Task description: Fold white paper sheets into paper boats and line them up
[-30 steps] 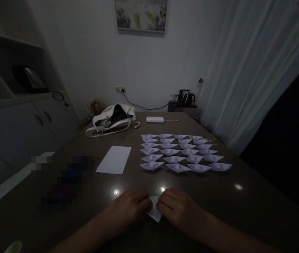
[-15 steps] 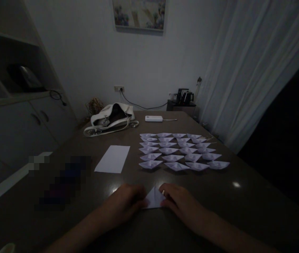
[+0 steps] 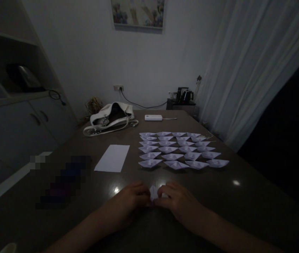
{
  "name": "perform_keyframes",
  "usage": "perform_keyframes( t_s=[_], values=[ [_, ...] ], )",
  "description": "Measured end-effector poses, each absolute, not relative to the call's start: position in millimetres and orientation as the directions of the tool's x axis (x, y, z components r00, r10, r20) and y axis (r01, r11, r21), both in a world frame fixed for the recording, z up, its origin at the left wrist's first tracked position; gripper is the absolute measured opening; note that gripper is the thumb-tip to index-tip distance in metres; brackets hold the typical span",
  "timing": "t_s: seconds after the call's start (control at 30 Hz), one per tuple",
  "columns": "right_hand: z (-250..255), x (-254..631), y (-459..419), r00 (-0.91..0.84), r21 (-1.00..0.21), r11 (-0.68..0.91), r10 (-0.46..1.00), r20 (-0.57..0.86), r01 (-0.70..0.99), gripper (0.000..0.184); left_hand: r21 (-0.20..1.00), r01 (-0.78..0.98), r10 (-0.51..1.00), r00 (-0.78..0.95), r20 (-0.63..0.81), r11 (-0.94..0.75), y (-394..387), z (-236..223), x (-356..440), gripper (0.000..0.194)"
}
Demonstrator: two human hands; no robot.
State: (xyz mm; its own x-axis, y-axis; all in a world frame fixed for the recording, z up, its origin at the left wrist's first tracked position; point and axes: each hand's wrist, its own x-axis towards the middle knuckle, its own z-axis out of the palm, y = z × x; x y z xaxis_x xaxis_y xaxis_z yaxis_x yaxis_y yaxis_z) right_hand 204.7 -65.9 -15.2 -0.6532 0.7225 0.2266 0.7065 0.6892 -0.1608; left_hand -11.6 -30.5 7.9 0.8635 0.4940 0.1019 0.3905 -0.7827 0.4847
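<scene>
Between my two hands, close to me above the brown table (image 3: 128,232), is a small piece of folded white paper (image 3: 153,193) with a pointed top. My left hand (image 3: 129,201) grips its left side with bent fingers. On the right side, my right hand (image 3: 177,200) pinches it between thumb and fingers. The fingers hide much of the paper. Just beyond my hands, rows of folded paper boats (image 3: 176,164) stand on the table. A stack or sheet of plain white paper (image 3: 112,158) lies left of the boats.
A white handbag (image 3: 112,117) lies open at the table's far left. Behind the boats is a white power bank (image 3: 153,117) with a short cable. A blurred-out patch (image 3: 65,182) covers something on the left. Part of a pale round rim (image 3: 9,248) shows at the lower left.
The folded paper showed a wide triangle between my hands; now only a narrow peak shows. My hands have come closer together, the right one shifting left.
</scene>
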Motion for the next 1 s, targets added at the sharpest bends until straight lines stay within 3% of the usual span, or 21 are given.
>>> perform_keyframes(
  t_s=[0.13, 0.3, 0.6, 0.77, 0.83, 1.0],
  values=[
    [-25.3, 209.6, -80.5, -0.688, -0.01, 0.711, 0.683, 0.247, 0.703, 0.026, 0.395, 0.378, 0.445, 0.891, 0.09, -0.837, -36.5, 9.6, -17.8, 0.027],
    [-29.6, 231.1, -96.4, -0.604, 0.002, 0.627, 0.749, 0.274, 0.779, 0.037, 0.335, 0.483, 0.526, 0.849, 0.045, -0.809, -43.6, 9.8, -34.6, 0.028],
    [-7.9, 235.9, -99.0, -0.457, -0.321, 0.485, 0.875, 0.163, 0.814, 0.041, 0.362, 0.522, 0.578, 0.814, 0.056, -0.772, -43.8, 16.8, -35.2, 0.026],
    [-4.3, 234.5, -96.3, -0.448, -0.431, 0.473, 0.879, 0.165, 0.768, 0.042, 0.248, 0.568, 0.6, 0.796, 0.078, -0.785, -37.1, 16.2, -15.3, 0.013],
    [-5.2, 234.0, -94.3, -0.451, -0.469, 0.475, 0.876, 0.172, 0.745, 0.039, 0.227, 0.555, 0.579, 0.814, 0.05, -0.8, -33.1, 12.5, -3.4, 0.02],
    [-7.6, 233.9, -91.0, -0.347, -0.521, 0.407, 0.913, 0.213, 0.75, 0.017, 0.183, 0.605, 0.609, 0.792, -0.042, -0.775, -26.5, 8.1, 15.5, 0.013]
  ],
)
